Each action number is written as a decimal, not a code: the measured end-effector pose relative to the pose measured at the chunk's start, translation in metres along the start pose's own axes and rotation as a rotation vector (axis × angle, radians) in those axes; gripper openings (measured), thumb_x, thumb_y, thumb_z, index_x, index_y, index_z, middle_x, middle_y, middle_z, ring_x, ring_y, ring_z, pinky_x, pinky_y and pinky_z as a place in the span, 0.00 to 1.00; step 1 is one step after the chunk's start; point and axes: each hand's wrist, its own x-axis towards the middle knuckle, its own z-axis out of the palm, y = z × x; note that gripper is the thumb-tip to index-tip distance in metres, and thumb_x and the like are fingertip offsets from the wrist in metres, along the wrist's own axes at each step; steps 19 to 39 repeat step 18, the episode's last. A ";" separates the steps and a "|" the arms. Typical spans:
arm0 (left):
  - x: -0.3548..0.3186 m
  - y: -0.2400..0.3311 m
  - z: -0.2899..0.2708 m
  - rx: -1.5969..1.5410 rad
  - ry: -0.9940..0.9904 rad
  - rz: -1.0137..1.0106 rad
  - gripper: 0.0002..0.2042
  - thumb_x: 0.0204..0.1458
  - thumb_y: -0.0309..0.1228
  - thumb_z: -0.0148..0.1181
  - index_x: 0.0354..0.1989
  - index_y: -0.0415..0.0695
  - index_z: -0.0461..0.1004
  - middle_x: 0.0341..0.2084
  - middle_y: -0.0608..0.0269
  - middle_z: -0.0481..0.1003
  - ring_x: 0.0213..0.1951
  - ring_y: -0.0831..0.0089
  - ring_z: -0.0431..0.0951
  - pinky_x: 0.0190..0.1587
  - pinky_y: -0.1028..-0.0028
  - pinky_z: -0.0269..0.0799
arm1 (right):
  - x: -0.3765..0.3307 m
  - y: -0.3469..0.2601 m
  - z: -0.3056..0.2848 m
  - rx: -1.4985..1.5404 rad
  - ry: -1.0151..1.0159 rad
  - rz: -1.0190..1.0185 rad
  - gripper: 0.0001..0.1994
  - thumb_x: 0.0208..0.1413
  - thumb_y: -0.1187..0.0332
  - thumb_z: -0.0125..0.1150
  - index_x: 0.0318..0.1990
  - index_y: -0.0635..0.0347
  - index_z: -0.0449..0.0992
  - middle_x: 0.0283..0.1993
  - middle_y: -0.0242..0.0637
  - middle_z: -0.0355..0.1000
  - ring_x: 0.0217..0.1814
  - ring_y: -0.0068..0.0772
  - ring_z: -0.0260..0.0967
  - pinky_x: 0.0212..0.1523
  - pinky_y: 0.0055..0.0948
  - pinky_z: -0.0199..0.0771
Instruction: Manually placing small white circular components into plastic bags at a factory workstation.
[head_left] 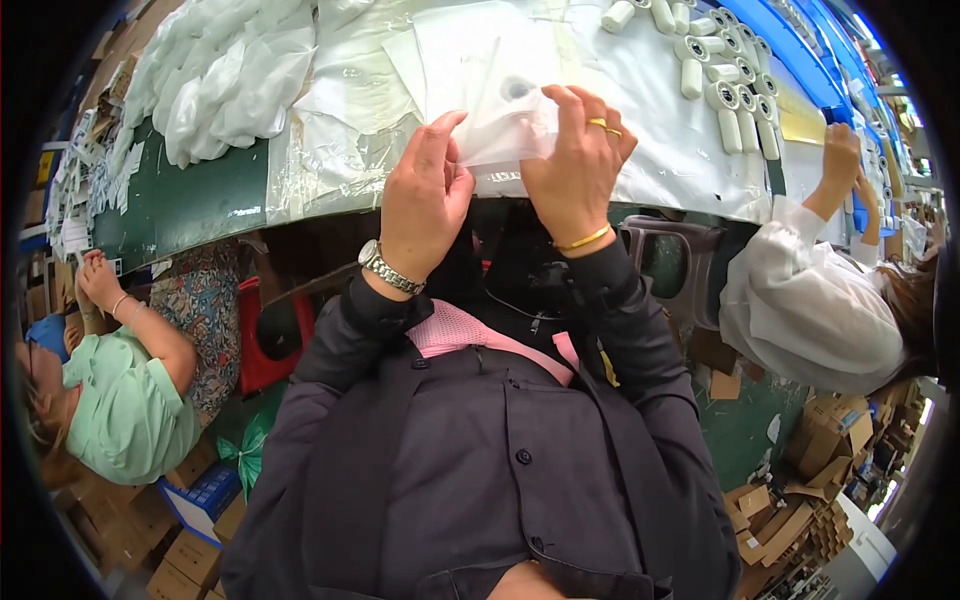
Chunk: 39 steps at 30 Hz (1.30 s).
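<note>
Over the near edge of the table, a thin translucent plastic bag (pixel 490 140) spans the gap between my two hands. My left hand (pixel 428 195) has its edge between the thumb and bent fingers. On the other side, my right hand (pixel 580 165) holds it with curled fingers and the thumb near its rim. A dark round spot shows through the film near the right fingertips; what it belongs to cannot be made out. Beyond my hands lie flat, stacked clear bags (pixel 450 45).
Filled white bags (pixel 240 75) are heaped at the table's left. White rollers (pixel 740 95) with ring-shaped ends lie at the right, before blue bins (pixel 790 60). One co-worker (pixel 130 400) sits at the left, another in a white blouse (pixel 810 300) at the right. Cardboard boxes (pixel 825 435) stand behind.
</note>
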 end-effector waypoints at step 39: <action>-0.019 -0.006 -0.045 -0.605 -0.394 -0.668 0.23 0.65 0.31 0.70 0.65 0.37 0.71 0.30 0.70 0.80 0.22 0.88 0.72 0.26 0.84 0.66 | -0.054 0.017 -0.077 0.466 -0.248 0.221 0.13 0.67 0.75 0.69 0.57 0.61 0.81 0.30 0.23 0.76 0.32 0.10 0.70 0.35 0.13 0.68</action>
